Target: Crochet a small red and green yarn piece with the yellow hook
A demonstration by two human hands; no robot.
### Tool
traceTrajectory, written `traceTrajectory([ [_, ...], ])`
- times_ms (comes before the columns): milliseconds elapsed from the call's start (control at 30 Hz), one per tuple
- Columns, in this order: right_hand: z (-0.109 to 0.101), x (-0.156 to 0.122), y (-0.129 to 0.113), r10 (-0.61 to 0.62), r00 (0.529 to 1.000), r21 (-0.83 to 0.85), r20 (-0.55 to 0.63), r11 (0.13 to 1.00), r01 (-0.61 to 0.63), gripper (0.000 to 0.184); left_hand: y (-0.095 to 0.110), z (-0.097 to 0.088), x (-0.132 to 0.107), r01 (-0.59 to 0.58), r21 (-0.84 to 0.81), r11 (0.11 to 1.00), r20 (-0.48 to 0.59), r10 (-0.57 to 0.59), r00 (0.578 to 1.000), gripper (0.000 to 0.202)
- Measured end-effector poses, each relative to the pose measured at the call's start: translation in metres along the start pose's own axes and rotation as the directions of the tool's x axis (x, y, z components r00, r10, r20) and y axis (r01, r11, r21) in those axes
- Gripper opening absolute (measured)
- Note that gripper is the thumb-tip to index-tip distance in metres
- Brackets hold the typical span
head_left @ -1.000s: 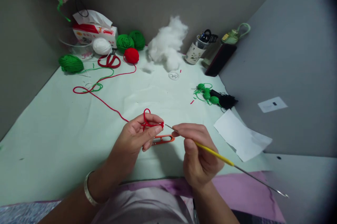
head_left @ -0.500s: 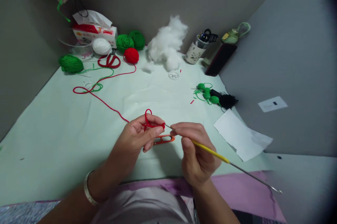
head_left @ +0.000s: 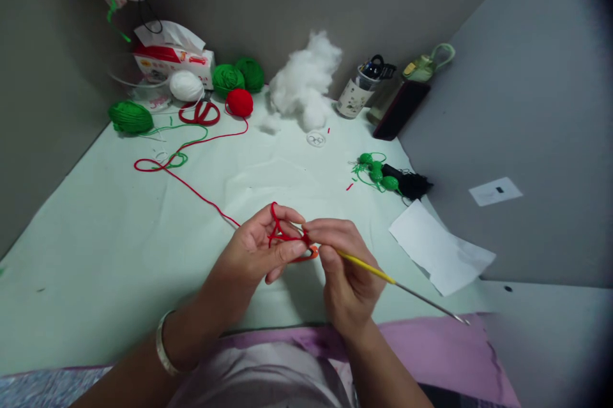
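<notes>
The right hand [head_left: 352, 274] is now meeting the left hand [head_left: 256, 251], bringing the crochet hook [head_left: 366, 265] in to the red piece [head_left: 306, 237] rather than holding its tip apart as a second ago. The hook is apparently engaging the stitches, though the fingers are hiding its tip. The right fingers are grasping the hook; the left fingers are pinching the piece, with red yarn [head_left: 274, 210] looping over one. The piece is looking tiny and bunched, hovering over the desk [head_left: 119, 235] near the middle of its front edge.
</notes>
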State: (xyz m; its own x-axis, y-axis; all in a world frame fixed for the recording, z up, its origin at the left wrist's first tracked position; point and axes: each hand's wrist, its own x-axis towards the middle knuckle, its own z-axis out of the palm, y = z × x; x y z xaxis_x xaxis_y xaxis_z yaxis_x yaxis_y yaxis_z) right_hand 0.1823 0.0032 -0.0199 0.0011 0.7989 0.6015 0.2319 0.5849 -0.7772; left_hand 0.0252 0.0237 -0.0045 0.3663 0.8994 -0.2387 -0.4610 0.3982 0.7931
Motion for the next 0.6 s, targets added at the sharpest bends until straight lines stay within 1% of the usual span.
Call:
traceTrajectory([
  [67, 0.003, 0.0, 0.001, 0.099, 0.995, 0.088, -0.017, 0.991, -0.097, 0.024, 0.0, 0.001, 0.0, 0.006, 0.009, 1.0, -0.016, -0.006, 1.0, 0.038],
  [167, 0.005, 0.0, 0.004, 0.255, 0.966, 0.261, -0.048, 0.937, -0.234, 0.019, -0.001, 0.0, 0.0, -0.009, 0.051, 0.999, -0.079, 0.013, 0.997, 0.055],
  [267, 0.005, 0.0, 0.007, 0.373, 0.928, 0.411, -0.024, 0.849, -0.331, 0.017, -0.003, -0.002, -0.001, -0.032, 0.099, 0.995, -0.098, 0.042, 0.994, 0.064],
  [333, 0.005, 0.002, 0.008, 0.424, 0.906, 0.477, -0.013, 0.799, -0.367, 0.016, -0.002, -0.004, -0.001, -0.041, 0.138, 0.99, -0.106, 0.056, 0.993, 0.066],
  [400, 0.004, 0.005, 0.006, 0.454, 0.891, 0.531, -0.015, 0.759, -0.378, 0.015, 0.001, -0.007, -0.002, -0.062, 0.177, 0.982, -0.139, 0.087, 0.986, 0.067],
  [467, 0.002, 0.009, 0.004, 0.475, 0.88, 0.577, -0.007, 0.72, -0.384, 0.014, 0.008, -0.015, -0.002, -0.101, 0.215, 0.971, -0.177, 0.14, 0.974, 0.063],
  [533, 0.0, 0.012, 0.002, 0.494, 0.869, 0.618, 0.021, 0.677, -0.4, 0.014, 0.019, -0.028, 0.0, -0.131, 0.286, 0.949, -0.19, 0.19, 0.963, 0.055],
  [600, -0.004, 0.015, 0.0, 0.503, 0.863, 0.645, 0.054, 0.642, -0.414, 0.015, 0.035, -0.049, 0.004, -0.096, 0.452, 0.887, -0.183, 0.197, 0.963, 0.047],
])
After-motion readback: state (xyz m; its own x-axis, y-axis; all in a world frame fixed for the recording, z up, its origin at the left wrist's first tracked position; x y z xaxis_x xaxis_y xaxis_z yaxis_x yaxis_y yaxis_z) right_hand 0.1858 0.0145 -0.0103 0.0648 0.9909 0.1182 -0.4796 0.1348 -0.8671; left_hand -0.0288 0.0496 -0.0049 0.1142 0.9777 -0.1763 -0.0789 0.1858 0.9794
